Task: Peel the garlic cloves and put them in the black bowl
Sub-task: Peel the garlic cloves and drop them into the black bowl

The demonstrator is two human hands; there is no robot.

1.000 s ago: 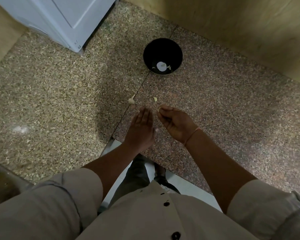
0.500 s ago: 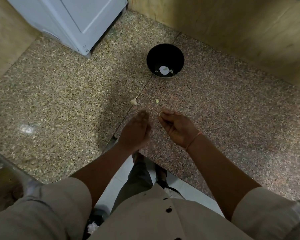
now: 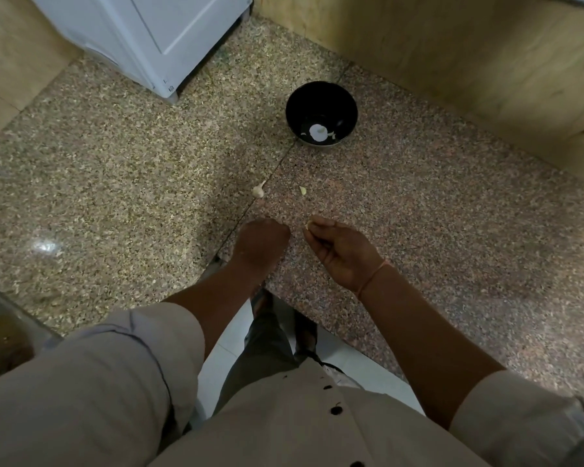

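Observation:
A black bowl (image 3: 321,112) stands on the speckled granite counter (image 3: 418,230), with a few pale garlic pieces at its bottom. My right hand (image 3: 341,251) pinches a small pale garlic clove (image 3: 309,224) between thumb and fingertips. Just to its left, my left hand (image 3: 262,244) hangs over the counter, fingers curled under, back of the hand up; nothing shows in it. A small unpeeled garlic piece with a stem (image 3: 259,191) lies ahead of my left hand. A small pale scrap, skin or clove, (image 3: 303,190) lies ahead of my right hand.
A white appliance (image 3: 155,38) stands at the back left. A wooden wall panel (image 3: 469,55) runs along the back right. The counter's inner corner edge sits just below my hands, with my legs and a white floor beneath.
My left hand went from flat, fingers straight, to curled into a loose fist. The right hand keeps its pinch on the clove. The camera view shifted slightly.

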